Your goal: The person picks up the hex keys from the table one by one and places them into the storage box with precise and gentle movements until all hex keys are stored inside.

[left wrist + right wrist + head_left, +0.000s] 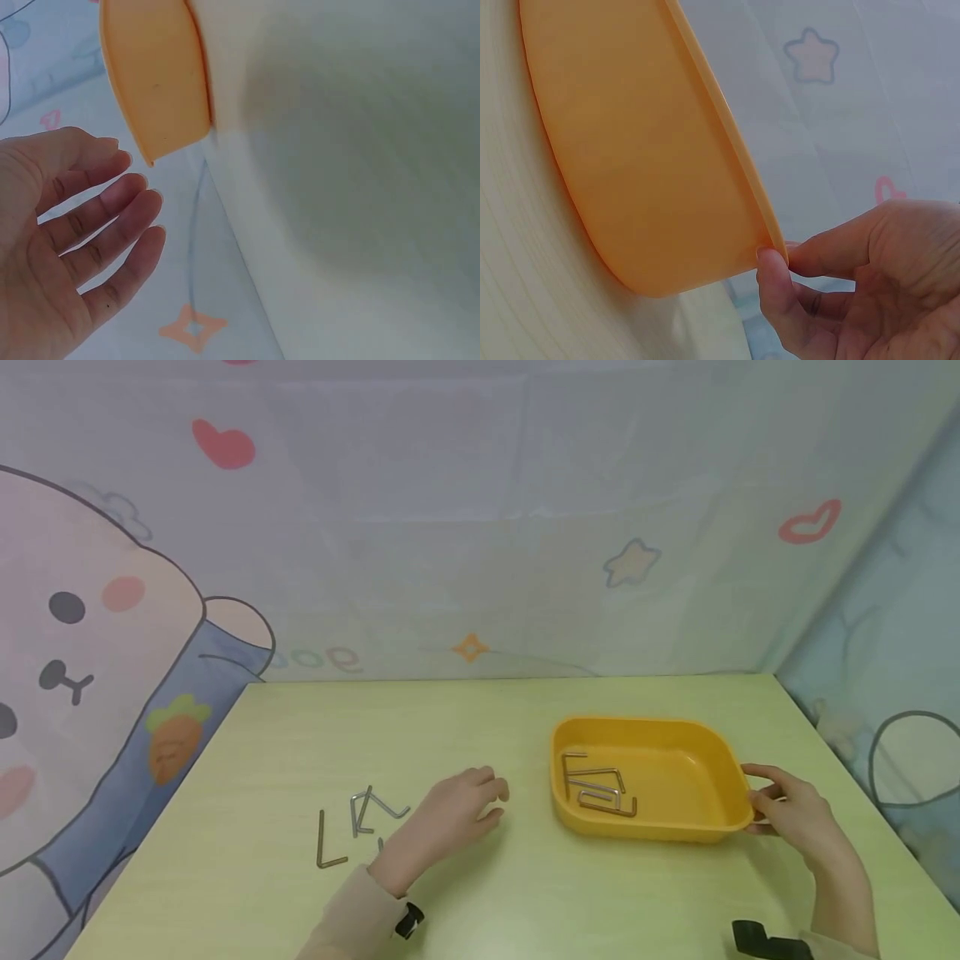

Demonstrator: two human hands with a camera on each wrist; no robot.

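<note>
A yellow plastic tray [720, 760] stands on the right half of the pale green table [480, 727]. Several metal hex keys [600, 787] lie in its left part. My right hand [756, 800] pinches the tray's right rim; in the right wrist view the thumb [774, 279] presses under the tray's [645, 165] edge with the fingers on the other side. My left hand [491, 797] hovers open over the table left of the tray, holding nothing, its fingers [112, 225] relaxed and spread near the tray [154, 75]. More loose hex keys [362, 814] lie on the table just left of that hand.
A cartoon-printed cloth backdrop [450, 527] hangs behind the table and along both sides. The table's left edge [165, 802] runs close to the loose keys. Black wrist straps [408, 920] sit on both forearms.
</note>
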